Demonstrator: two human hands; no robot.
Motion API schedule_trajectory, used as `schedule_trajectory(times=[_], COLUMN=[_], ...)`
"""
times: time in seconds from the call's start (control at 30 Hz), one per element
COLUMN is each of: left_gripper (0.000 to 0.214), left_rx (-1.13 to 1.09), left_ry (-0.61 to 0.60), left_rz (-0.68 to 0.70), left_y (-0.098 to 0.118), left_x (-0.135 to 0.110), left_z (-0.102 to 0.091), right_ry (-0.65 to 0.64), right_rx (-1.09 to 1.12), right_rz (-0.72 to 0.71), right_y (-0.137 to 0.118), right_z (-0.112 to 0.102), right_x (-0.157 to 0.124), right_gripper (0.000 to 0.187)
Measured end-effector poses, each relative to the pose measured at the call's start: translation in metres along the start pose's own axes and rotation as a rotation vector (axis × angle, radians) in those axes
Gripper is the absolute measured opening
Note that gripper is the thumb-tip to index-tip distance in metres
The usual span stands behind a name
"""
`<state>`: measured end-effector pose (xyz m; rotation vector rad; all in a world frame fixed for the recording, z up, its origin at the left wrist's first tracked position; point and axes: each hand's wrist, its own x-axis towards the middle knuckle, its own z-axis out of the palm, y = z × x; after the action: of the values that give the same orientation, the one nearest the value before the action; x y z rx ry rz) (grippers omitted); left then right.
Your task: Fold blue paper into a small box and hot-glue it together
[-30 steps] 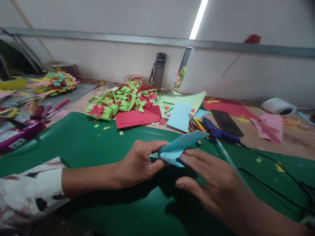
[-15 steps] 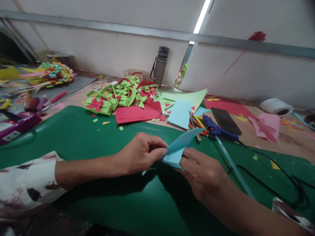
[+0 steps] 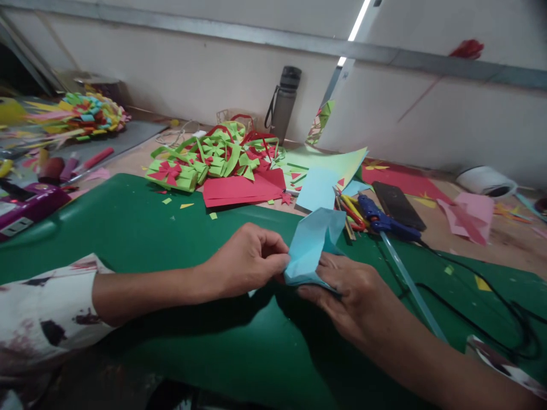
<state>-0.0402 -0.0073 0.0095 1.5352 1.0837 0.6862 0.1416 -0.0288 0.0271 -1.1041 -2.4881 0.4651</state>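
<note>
Both hands hold a folded light-blue paper (image 3: 308,245) above the green mat (image 3: 141,228). My left hand (image 3: 250,259) pinches its left edge between thumb and fingers. At the right, my right hand (image 3: 348,287) has its thumb beneath the paper and its other fingers inside the fold, partly hidden. The paper stands up like an open box or pocket, with creased walls. Just beyond it lie a flat light-blue sheet (image 3: 316,189) and a blue glue gun (image 3: 384,219) with a clear glue stick (image 3: 412,290) in its back end.
Green and red paper bags (image 3: 213,159) lie piled behind red sheets (image 3: 243,189). A grey bottle (image 3: 286,105) stands by the wall. A phone (image 3: 399,205), pencils and a black cord (image 3: 470,310) are at the right. A purple device (image 3: 36,208) sits at the left.
The blue paper has opened out and turned, its walls now standing apart. My right hand's fingers have moved into the fold. My left hand keeps its pinch.
</note>
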Motion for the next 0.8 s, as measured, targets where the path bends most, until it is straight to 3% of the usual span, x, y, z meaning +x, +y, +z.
schedule_trajectory(times=[0.3, 0.63, 0.8], left_gripper=[0.014, 0.026, 0.024], left_rx=[0.055, 0.365, 0.371], left_ry=[-0.046, -0.165, -0.165], left_rz=[0.005, 0.164, 0.167], left_y=[-0.003, -0.007, -0.007], left_x=[0.000, 0.000, 0.001], left_z=[-0.004, -0.008, -0.008], right_ry=[-0.057, -0.111, -0.130], right_rx=[-0.098, -0.107, -0.036], right_rz=[0.002, 0.014, 0.017], right_y=[0.008, 0.012, 0.010], right_z=[0.008, 0.011, 0.011], right_x=[-0.003, -0.005, -0.004], right_gripper=[0.019, 0.025, 0.023])
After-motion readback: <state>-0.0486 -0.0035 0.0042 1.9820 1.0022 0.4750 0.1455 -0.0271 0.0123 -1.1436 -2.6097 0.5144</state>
